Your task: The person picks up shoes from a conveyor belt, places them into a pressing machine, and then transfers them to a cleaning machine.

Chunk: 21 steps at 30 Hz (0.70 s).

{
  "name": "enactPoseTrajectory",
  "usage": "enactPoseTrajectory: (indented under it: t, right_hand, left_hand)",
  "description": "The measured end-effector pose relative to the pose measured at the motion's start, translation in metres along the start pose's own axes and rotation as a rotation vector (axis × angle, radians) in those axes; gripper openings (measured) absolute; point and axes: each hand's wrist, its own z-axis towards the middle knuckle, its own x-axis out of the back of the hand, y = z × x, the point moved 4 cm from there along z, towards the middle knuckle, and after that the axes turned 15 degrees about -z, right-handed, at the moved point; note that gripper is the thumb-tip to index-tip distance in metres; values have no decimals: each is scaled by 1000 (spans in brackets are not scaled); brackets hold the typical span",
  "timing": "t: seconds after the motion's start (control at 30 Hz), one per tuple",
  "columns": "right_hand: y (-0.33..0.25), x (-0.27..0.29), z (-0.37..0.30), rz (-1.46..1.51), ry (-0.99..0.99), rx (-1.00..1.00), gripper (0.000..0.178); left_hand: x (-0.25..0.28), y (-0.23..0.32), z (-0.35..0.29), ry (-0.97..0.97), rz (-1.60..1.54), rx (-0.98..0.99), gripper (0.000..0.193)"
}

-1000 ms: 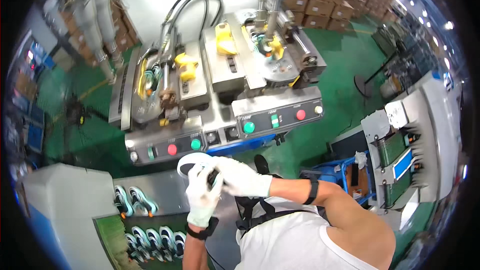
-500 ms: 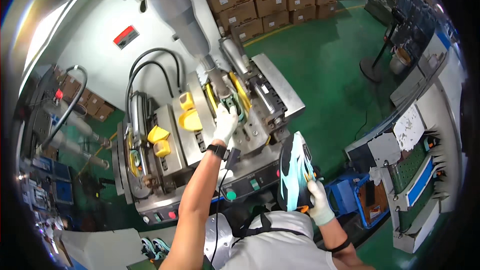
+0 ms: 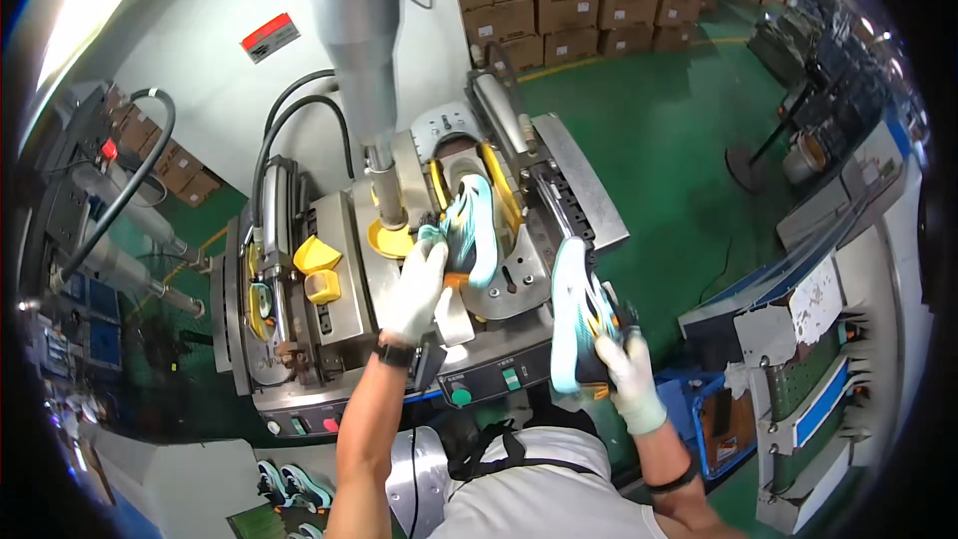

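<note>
The right grip (image 3: 631, 381) hides part of its teal shoe (image 3: 572, 324).

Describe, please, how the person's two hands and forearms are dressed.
The left hand and right hand wear white gloves. The left side also has a black wristband, with a dark rectangular device beside it; a thin black cable shows below. A black band circles the right forearm. Neither forearm has a sleeve.

white gloves (image 3: 413, 291), black wristbands (image 3: 397, 353)

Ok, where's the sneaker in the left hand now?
Near the head view's centre, the sneaker is over the machine's right-hand station, beside a long yellow pad, left of the right hand.
</note>
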Motion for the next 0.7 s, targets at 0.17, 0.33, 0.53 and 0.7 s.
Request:
enactPoseTrajectory:
  t: [0.17,0.33,0.53,0.7]
  right_hand:
    - [-30,-88,168,-130,-445,-175,36]
    - [48,-178,314,-1317,-44,71,52]
    - [87,-207,330,-1416,82,110,62]
    - [89,-185,346,-1405,-244,221,46]
  left_hand:
    - [67,48,-171,-52,299,-140,25]
    - [127,15,-308,241,143,275,27]
    - [204,-146,-492,826,331,366,48]
    - [223,-274,-495,955,382,216,48]
